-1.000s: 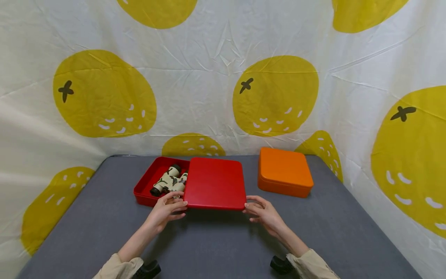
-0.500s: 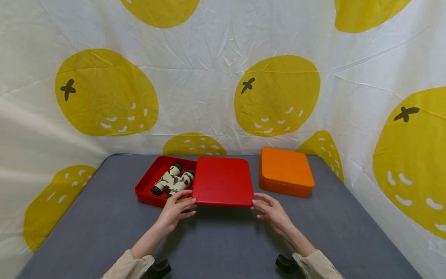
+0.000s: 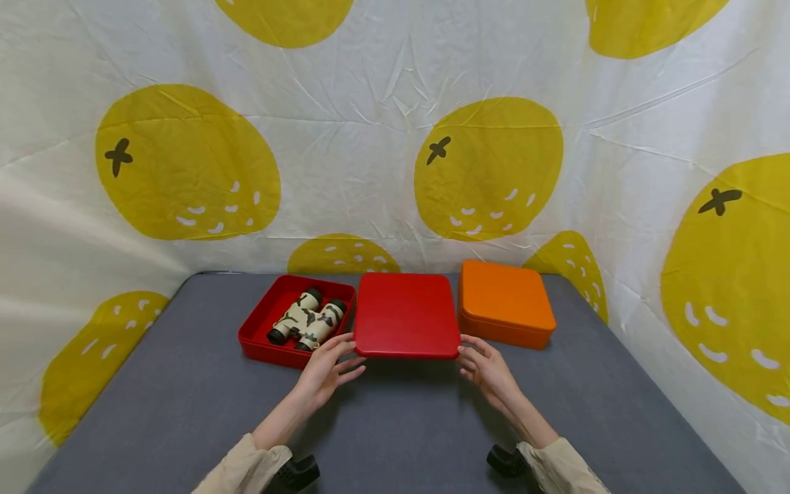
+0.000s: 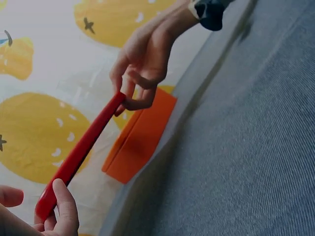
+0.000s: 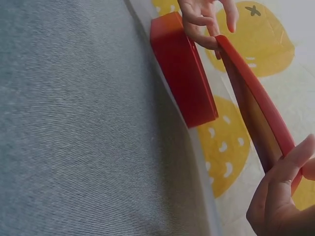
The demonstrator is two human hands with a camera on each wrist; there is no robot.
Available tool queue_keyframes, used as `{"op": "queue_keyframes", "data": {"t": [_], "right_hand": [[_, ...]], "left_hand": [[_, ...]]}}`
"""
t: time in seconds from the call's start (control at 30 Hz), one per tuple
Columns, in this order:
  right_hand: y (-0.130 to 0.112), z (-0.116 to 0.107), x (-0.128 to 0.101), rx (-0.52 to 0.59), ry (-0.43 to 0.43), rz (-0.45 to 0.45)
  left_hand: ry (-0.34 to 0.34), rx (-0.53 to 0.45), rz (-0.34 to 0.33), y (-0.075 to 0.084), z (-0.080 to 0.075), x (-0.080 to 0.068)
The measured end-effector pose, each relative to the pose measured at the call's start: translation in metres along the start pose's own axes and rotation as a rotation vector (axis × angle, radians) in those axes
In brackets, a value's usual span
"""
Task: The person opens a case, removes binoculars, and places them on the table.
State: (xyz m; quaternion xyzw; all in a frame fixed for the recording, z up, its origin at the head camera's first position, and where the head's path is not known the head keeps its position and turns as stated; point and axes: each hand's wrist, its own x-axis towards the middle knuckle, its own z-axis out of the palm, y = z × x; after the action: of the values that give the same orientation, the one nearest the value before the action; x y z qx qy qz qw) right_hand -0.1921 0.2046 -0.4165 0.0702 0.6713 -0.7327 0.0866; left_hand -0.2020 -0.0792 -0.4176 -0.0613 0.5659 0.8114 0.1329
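Note:
A red lid (image 3: 407,315) is held up above the table between both hands. My left hand (image 3: 326,370) pinches its near left corner, and my right hand (image 3: 490,374) pinches the near right corner. Seen from the left wrist, the lid (image 4: 81,155) is edge-on, gripped at both ends. To its left on the table stands the red box (image 3: 265,351), uncovered. Inside it lie camouflage-patterned binoculars (image 3: 310,321) with black ends. The right wrist view shows the lid's hollow underside and the box (image 5: 183,69) apart from it.
An orange box (image 3: 506,305) with its lid on stands at the back right, close to the red lid's right edge. The grey table (image 3: 407,439) ends against a white cloth (image 3: 345,165) printed with yellow fruit.
Both hands have carried the red lid to the right and a little upward, away from the red box. The binoculars, partly covered before, now show in full. Both boxes stay in place.

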Motion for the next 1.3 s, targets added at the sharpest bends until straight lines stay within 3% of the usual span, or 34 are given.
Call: {"op": "queue_keyframes", "data": {"t": [0.43, 0.63, 1.3], "right_hand": [[-0.005, -0.002, 0.011, 0.099, 0.011, 0.046], [0.0, -0.003, 0.019, 0.11, 0.013, 0.061], [0.015, -0.002, 0.031, 0.175, 0.013, 0.109]], "left_hand": [[-0.067, -0.259, -0.128, 0.004, 0.001, 0.005], [-0.121, -0.333, -0.153, 0.003, -0.003, 0.008], [-0.076, -0.394, -0.212, -0.008, -0.004, 0.016]]}}
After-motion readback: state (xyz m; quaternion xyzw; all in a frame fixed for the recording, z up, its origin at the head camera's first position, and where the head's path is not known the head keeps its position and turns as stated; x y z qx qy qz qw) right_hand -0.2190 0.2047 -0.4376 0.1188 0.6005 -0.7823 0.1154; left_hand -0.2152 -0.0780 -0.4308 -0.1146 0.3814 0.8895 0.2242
